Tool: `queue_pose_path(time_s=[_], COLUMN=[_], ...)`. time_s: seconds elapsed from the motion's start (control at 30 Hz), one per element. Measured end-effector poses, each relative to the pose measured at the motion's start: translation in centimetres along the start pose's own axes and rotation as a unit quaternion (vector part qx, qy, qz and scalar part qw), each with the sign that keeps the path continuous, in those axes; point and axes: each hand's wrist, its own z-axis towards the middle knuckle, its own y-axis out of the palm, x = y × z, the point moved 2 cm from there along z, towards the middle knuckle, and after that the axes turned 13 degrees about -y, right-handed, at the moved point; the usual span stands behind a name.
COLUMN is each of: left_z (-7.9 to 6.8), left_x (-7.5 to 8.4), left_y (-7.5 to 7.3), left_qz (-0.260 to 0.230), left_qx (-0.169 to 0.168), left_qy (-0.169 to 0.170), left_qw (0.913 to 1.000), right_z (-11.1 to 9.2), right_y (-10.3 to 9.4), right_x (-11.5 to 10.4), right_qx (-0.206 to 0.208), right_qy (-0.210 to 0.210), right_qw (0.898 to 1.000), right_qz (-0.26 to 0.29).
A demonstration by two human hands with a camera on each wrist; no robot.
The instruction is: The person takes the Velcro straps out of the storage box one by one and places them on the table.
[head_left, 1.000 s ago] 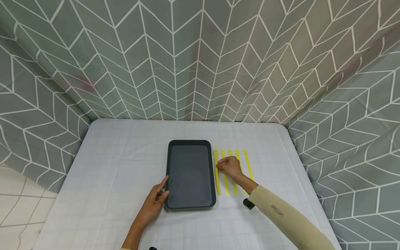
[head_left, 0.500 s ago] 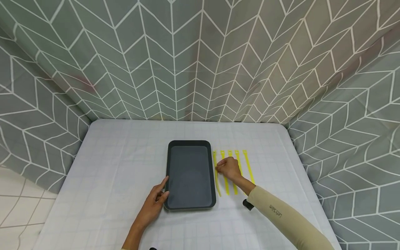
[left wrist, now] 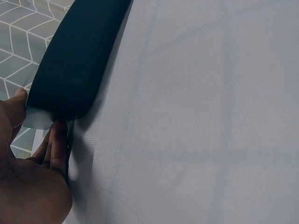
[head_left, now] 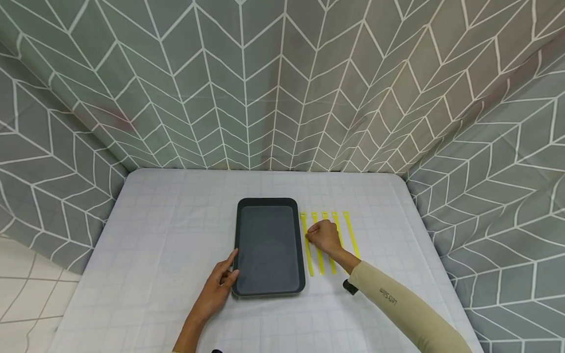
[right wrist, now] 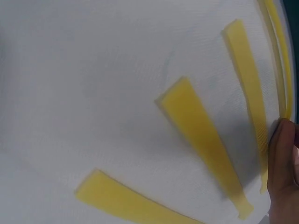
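A dark grey rectangular tray (head_left: 269,245) lies mid-table in the head view. My left hand (head_left: 216,284) rests against its left side, thumb and forefinger spread along the rim; in the left wrist view the fingers (left wrist: 57,144) touch the tray's edge (left wrist: 74,60). Just right of the tray, my right hand (head_left: 325,237) pinches the leftmost yellow cable tie (head_left: 310,260) between thumb and fingertips. That tie (right wrist: 283,51) stands slightly bowed off the cloth in the right wrist view. Several more yellow cable ties (head_left: 350,233) lie in a row under and beside the hand, partly hidden by it.
A white checked cloth (head_left: 176,215) covers the table. Grey curtains with white zigzag lines (head_left: 260,98) close in the back and both sides. A small black device (head_left: 350,287) sits at my right wrist.
The leftmost cable tie has shifted slightly left at its top, and its lower end bent, then straightened, in my right fingers. My left hand and the tray stay put.
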Motion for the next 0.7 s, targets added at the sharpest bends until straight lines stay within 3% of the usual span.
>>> queue_pose_path(time_s=[0.4, 0.7], left_z=[0.1, -0.04], left_x=[-0.17, 0.02], left_y=[0.14, -0.34], left_qz=[0.005, 0.032], left_qx=[-0.001, 0.012], left_qy=[0.001, 0.017], left_qw=[1.0, 0.9993], right_z=[-0.31, -0.79], right_y=[-0.17, -0.62], right_x=[0.21, -0.53], right_qx=[0.001, 0.006], right_qy=[0.01, -0.034], right_qw=[1.0, 0.999], right_qz=[-0.002, -0.018])
